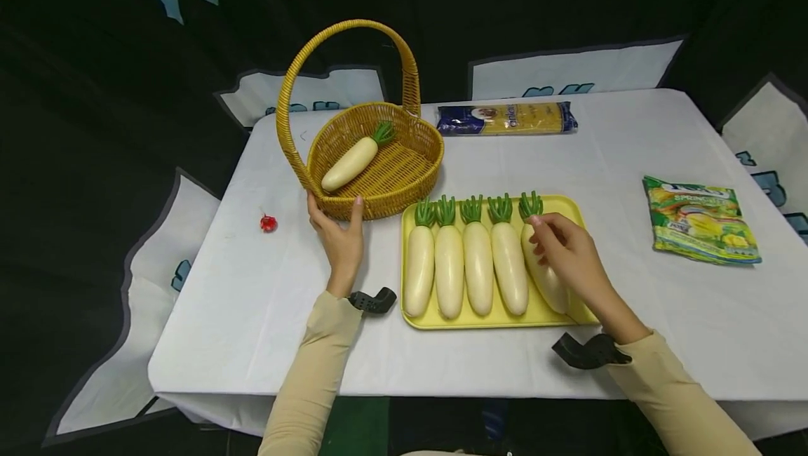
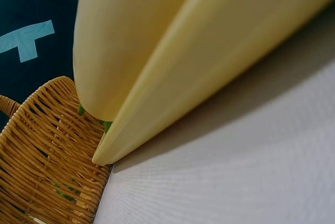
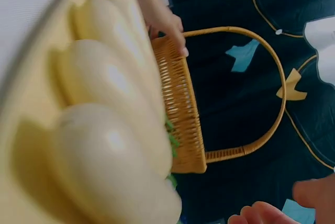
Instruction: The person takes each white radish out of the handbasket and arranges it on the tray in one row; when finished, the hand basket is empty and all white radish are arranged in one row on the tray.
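Observation:
A wicker basket point(image 1: 379, 207) with a tall arched handle stands at the back left, and one white radish point(image 1: 351, 163) with green tops lies inside. My left hand point(image 1: 343, 242) holds the basket's near side, thumb at the rim and fingers spread around the outer left wall. Several more white radishes point(image 1: 478, 266) lie side by side on a yellow tray point(image 1: 492, 323), tops toward the back. Over the rightmost radish point(image 1: 548, 279) is my right hand point(image 1: 571, 252), fingers loosely bent. In the right wrist view its thumb and fingertips point(image 3: 256, 214) are apart, with nothing seen between them.
Behind the tray lies a blue and yellow packet point(image 1: 508, 119). A green and yellow packet point(image 1: 702, 221) is at the right. Left of the basket sits a small red object point(image 1: 268, 223). White cloth covers the table point(image 1: 214, 330); dark curtains stand behind it.

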Motion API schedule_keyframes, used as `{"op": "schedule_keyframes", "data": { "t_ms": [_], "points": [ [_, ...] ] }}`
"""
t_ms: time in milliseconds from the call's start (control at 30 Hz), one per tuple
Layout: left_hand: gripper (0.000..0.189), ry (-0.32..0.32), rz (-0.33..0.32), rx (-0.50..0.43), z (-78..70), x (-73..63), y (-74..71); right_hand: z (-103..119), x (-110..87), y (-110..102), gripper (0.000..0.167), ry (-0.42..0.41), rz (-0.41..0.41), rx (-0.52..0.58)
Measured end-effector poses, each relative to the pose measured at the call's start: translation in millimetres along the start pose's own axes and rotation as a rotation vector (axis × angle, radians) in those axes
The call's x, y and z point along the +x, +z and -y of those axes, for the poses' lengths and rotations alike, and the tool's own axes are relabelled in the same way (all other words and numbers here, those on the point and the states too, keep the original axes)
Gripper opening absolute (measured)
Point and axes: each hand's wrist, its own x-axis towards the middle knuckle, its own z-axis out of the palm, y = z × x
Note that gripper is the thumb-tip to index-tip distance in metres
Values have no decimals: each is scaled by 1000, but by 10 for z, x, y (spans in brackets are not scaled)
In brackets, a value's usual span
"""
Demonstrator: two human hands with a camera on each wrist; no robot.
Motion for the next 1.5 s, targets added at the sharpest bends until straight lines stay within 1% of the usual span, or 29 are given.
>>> {"op": "schedule_keyframes", "data": {
  "t_ms": [133, 267, 333, 400, 500, 600, 767, 833, 900, 1033, 1167, 1267, 1367, 1433, 1500],
  "points": [
    [89, 13, -10, 3, -13, 36, -29, 128, 218, 67, 50, -3, 25, 127],
    [88, 25, -12, 1, -20, 66, -48, 286, 459, 177, 48, 26, 61, 249],
    [88, 30, -14, -4, -24, 79, -54, 375, 583, 266, 47, 47, 67, 285],
    [87, 33, -17, -6, -27, 91, -56, 476, 705, 371, 46, 57, 67, 299],
    [88, 38, -20, -11, -37, 105, -57, 630, 883, 544, 46, 51, 72, 297],
    [89, 36, -20, -2, -46, 116, -55, 772, 1046, 715, 47, 53, 95, 288],
    [92, 31, -26, 20, -54, 126, -48, 977, 1308, 998, 52, 38, 115, 222],
    [92, 28, -30, 27, -55, 123, -47, 1042, 1408, 1108, 53, 23, 107, 187],
    [92, 27, -31, 29, -53, 115, -49, 1098, 1506, 1216, 53, 16, 98, 179],
    [91, 21, -36, 24, -45, 99, -47, 1166, 1681, 1437, 51, 37, 100, 169],
    [91, 15, -32, 28, -34, 79, -25, 1169, 1786, 1651, 48, 28, 120, 124],
    [92, 8, -26, 36, -29, 49, -4, 1136, 1812, 1789, 46, 31, 142, 116],
    [92, 7, -32, 46, -20, 17, -4, 1105, 1798, 1909, 47, 77, 189, 140],
    [92, 6, -40, 49, -8, -1, -6, 1085, 1797, 1972, 48, 131, 232, 154],
    [91, 14, -48, 57, 6, -14, -1, 1069, 1811, 2006, 50, 179, 258, 179]
  ]
}}
